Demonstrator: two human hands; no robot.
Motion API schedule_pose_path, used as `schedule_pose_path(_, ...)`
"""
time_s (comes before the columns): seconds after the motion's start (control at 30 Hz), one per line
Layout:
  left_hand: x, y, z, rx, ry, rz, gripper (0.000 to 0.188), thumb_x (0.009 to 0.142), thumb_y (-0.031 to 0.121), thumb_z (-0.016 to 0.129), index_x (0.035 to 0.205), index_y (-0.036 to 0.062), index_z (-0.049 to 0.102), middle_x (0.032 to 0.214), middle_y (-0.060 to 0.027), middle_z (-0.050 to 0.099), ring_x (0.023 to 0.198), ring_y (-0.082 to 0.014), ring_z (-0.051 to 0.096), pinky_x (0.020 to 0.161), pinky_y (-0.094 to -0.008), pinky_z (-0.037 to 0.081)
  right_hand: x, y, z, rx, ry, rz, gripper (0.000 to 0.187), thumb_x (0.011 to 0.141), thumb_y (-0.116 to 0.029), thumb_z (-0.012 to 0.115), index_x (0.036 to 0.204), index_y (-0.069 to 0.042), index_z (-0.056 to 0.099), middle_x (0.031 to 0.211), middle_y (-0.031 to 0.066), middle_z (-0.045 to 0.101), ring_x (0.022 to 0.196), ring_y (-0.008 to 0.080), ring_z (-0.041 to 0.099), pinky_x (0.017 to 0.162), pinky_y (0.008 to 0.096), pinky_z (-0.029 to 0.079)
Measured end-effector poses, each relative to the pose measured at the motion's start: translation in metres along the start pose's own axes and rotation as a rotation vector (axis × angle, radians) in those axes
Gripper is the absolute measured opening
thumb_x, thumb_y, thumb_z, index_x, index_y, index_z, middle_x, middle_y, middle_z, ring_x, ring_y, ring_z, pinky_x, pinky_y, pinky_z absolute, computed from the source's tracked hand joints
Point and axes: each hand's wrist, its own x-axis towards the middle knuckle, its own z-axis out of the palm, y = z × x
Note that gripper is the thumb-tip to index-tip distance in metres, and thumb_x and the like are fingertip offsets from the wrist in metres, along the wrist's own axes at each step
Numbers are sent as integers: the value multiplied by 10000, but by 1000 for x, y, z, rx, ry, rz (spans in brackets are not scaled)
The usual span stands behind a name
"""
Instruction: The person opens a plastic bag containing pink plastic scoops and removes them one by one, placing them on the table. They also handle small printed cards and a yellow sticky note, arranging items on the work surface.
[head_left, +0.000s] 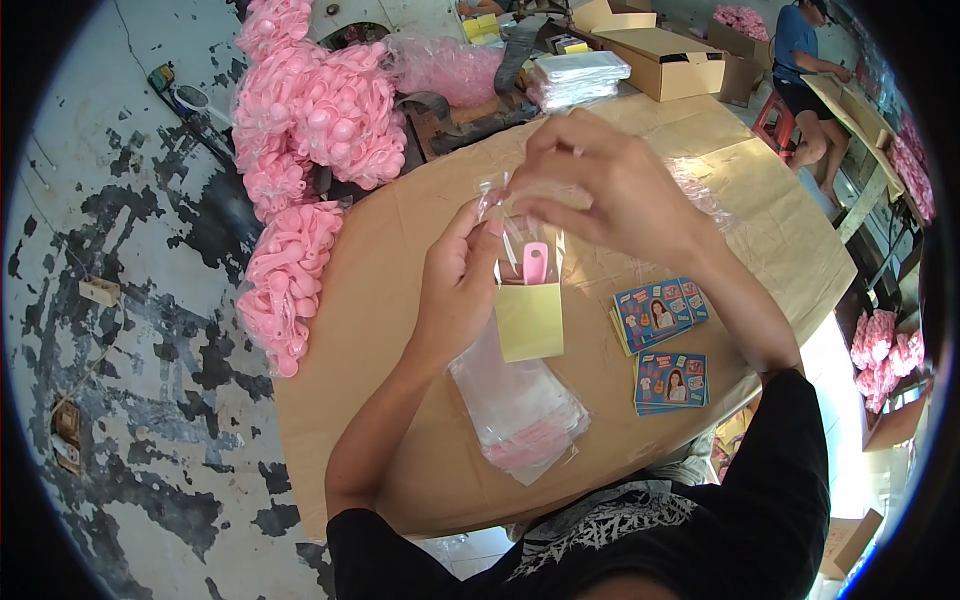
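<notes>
Left of the left hand [462, 275], pink bagged bundles [290, 290] lie well apart. That hand's thumb and fingers are pinched on the top of a clear bag [511, 238]; a loose pinch could let it slip. The bag pile [515, 400] below the hand could slide if brushed. Under its fingertips, seemingly inside the bag, the yellow card [531, 322] and pink piece [535, 262] could tilt if tugged. The right hand [605, 185] is blurred, its grip impossible to tell; below it, a low sweep could scatter the card stacks [671, 382]

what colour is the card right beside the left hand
The card shows pale yellow, seen best in the head view.
</notes>
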Motion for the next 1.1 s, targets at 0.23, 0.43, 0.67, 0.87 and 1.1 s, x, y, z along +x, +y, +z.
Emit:
schedule_pose_path(0.23, -9, 9, 7, 250, -74, -30, 392, 1040, 127, 423, 1404, -15, 421, 1069, -108, 655, 730, -98, 656, 613, -235, 556, -7, -4, 7, -53, -167, -77, 178, 773, -224, 733, 870, -77, 706, 814, 37, 650, 846, 234, 613, 727, 363, 533)
schedule_pose_path(0.43, -10, 8, -3, 514, -132, -138, 401, 1017, 76, 423, 1406, -22, 433, 921, -69, 666, 662, -78, 630, 576, -233, 521, -15, -1, 19, -73, -288, -94, 209, 745, -238, 741, 754, -53, 643, 754, 64, 653, 847, 247, 626, 724, 375, 528)
schedule_pose_path(0.67, -7, 5, -6, 620, -186, -132, 402, 1018, 102, 442, 1402, -17, 455, 898, -61, 658, 622, -72, 625, 532, -230, 488, -17, 11, 25, 111, -317, 61, 244, 705, -213, 765, 731, -47, 588, 660, 95, 630, 730, 295, 632, 675, 400, 515)
schedule_pose_path(0.87, -2, 18, -10, 177, -109, -99, 393, 1041, 197, 427, 1368, -22, 431, 1126, -145, 671, 605, -132, 649, 529, -257, 549, -5, 25, -1, 591, -19, 395, 131, 807, -134, 661, 756, -50, 575, 680, 27, 605, 626, 99, 540, 580, 277, 449)
schedule_pose_path(1.1, 6, 31, -26, 30, -38, -31, 380, 1056, 268, 413, 1237, -56, 493, 1182, -162, 656, 750, -177, 703, 575, -252, 579, -3, 77, -67, 1213, -706, 253, 123, 823, -65, 574, 714, -27, 530, 626, 42, 519, 625, 99, 516, 558, 210, 399)
